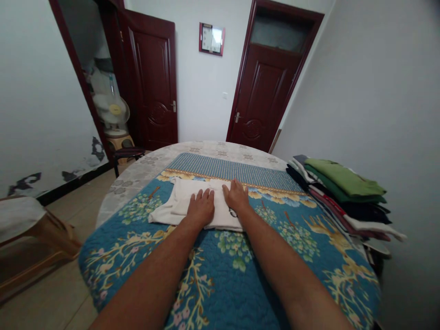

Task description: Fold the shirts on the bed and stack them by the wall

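Note:
A white garment [180, 201], folded into a long flat shape, lies on the blue floral quilted mat [213, 266]. Its narrower, uneven end points left, and a small dark print shows close to my right wrist. My left hand [202, 207] rests flat on the middle of the cloth with its fingers stretched forward. Over the right end of the garment lies my right hand [235, 196], palm down, fingers extended and touching the fabric. Neither hand grips anything. What is under the palms is hidden.
Folded clothes [343, 183] are stacked at the table's right edge, a green one on top. A patterned cloth [137, 176] covers the round table. At the left stand a wooden stool [58, 247] and, in the doorway, a fan [115, 110]. A white wall [371, 105] borders the right.

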{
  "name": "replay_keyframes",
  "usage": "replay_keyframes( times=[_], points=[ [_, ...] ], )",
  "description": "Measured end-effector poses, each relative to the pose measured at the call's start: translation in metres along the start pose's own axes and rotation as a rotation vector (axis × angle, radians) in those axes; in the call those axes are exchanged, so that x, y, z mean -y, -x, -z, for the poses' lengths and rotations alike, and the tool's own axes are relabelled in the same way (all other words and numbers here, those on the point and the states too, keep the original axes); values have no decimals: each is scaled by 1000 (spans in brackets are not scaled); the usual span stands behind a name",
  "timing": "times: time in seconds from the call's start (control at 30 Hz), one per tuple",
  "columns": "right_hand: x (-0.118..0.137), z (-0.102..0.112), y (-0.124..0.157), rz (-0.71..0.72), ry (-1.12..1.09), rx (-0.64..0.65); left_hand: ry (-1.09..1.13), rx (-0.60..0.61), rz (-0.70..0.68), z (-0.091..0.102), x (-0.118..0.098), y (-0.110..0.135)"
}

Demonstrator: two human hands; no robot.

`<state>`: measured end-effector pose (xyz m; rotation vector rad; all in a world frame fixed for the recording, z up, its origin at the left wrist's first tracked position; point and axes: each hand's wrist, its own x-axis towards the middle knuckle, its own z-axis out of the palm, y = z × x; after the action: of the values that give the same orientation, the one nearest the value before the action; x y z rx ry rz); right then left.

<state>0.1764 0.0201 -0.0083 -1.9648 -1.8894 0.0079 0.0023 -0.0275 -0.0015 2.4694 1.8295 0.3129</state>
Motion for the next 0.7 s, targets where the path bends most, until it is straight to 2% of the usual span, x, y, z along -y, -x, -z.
replay_keyframes(
  times=[0.5, 0.6, 0.7],
  points=[
    [-18, 28, 106, 168, 75, 171, 10, 4, -10, -1, 1, 0],
    [-20, 32, 118, 192, 81, 197, 28, -1, -1, -1, 0, -1],
    [-21, 34, 118, 184, 71, 228, 47, -11, 0, -1, -1, -1]
  ],
)
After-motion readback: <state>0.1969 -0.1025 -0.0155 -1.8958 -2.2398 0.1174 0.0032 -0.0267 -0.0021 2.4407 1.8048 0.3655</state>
